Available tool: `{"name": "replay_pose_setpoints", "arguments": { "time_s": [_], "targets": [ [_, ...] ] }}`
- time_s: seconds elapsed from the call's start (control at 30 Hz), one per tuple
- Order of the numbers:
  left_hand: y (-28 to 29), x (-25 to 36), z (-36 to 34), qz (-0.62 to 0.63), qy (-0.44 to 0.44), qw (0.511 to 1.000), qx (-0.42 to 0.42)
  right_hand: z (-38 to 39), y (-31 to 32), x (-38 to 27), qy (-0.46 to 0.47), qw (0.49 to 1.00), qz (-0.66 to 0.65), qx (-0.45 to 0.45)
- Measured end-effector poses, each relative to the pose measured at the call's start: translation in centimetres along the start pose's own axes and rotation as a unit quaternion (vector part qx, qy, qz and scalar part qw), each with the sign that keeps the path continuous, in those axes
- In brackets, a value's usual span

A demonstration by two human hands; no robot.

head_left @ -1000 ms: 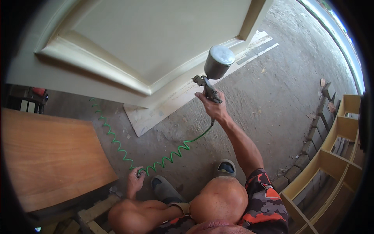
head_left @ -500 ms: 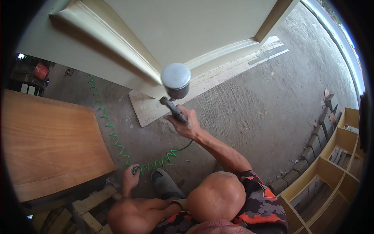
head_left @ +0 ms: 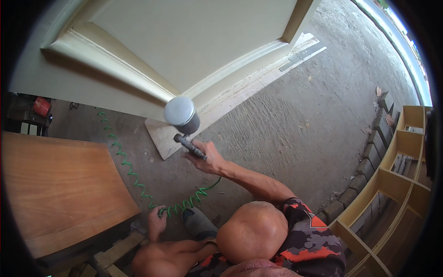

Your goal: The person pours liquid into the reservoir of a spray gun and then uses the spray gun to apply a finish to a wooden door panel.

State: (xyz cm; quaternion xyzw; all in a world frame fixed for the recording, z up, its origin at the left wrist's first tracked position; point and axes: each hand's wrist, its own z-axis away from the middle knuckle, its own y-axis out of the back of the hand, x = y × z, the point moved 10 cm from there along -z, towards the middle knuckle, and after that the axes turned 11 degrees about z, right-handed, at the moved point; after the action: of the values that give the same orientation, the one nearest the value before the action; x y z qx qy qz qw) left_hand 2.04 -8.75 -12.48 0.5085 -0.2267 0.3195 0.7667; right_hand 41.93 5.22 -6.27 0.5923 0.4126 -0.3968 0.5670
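Observation:
My right hand (head_left: 208, 158) grips a spray gun (head_left: 192, 147) with a round metal cup (head_left: 181, 114) on top. The gun is held close to the lower corner of a cream panelled door (head_left: 194, 41) with raised moulding. A green coiled air hose (head_left: 187, 204) runs from below my right hand across to my left hand. My left hand (head_left: 157, 221) is closed around the coil, low beside a wooden board. From there the hose stretches away over the floor toward the back left.
A brown wooden board (head_left: 69, 189) lies at the left above slatted timber (head_left: 117, 251). A pale plank (head_left: 230, 104) lies on the concrete under the door. At the right stand a row of grey bricks (head_left: 369, 159) and a yellowish wooden frame with compartments (head_left: 392, 182). A red object (head_left: 42, 106) sits far left.
My right hand and the spray gun have shifted left and nearer to me. My left hand keeps its hold on the hose. The whole view has also shifted a little.

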Motion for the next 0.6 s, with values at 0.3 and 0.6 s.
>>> {"name": "replay_pose_setpoints", "arguments": {
  "time_s": [0.3,0.6],
  "targets": [
    [-0.5,2.3,-0.5,-0.003,-0.013,1.000,-0.017,-2.5,11.9,0.5,-0.043,0.992,0.046,0.112],
    [-3.1,6.3,-1.5,0.043,-0.022,0.998,-0.050,-3.5,25.4,1.6,-0.087,0.963,0.111,0.231]
  ]
}}
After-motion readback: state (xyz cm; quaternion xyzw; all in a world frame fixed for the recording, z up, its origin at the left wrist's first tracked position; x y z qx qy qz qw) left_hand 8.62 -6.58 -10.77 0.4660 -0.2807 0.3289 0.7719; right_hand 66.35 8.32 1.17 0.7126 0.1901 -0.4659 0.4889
